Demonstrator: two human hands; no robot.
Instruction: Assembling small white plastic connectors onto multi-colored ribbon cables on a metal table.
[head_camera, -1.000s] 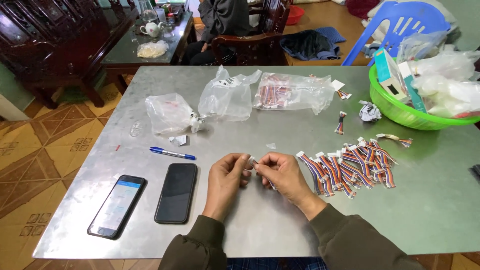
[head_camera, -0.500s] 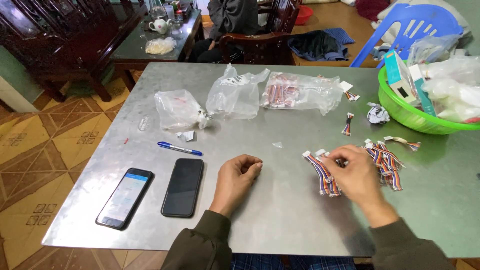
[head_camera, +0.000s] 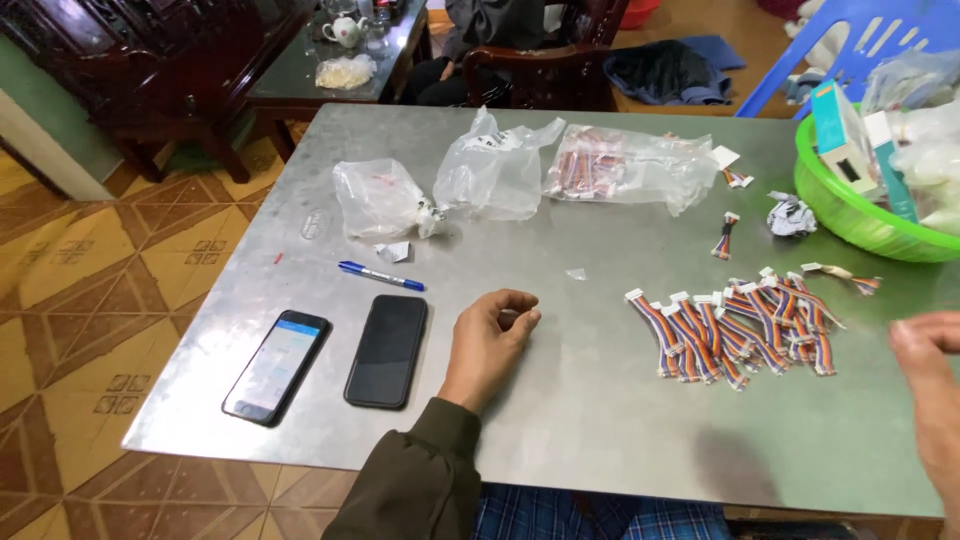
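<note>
My left hand (head_camera: 490, 345) rests on the grey metal table (head_camera: 600, 430) near the front middle, fingers curled in with thumb against fingertips; nothing shows between them. My right hand (head_camera: 930, 385) is blurred at the right edge, fingers extended and empty, to the right of a row of rainbow ribbon cables (head_camera: 735, 335) with white connectors. The cables lie side by side between my two hands, nearer the right one. Neither hand touches them.
A blue pen (head_camera: 380, 276), a lit phone (head_camera: 277, 365) and a dark phone (head_camera: 387, 350) lie left of my left hand. Three plastic bags (head_camera: 495, 170) sit at the back. A green basket (head_camera: 860, 215) of boxes stands far right, with stray cables (head_camera: 722, 238) and crumpled paper (head_camera: 792, 215) nearby.
My hands were together on one cable; my right hand carried it to the cable row and has now pulled away to the right. My left hand stayed put, curled.
</note>
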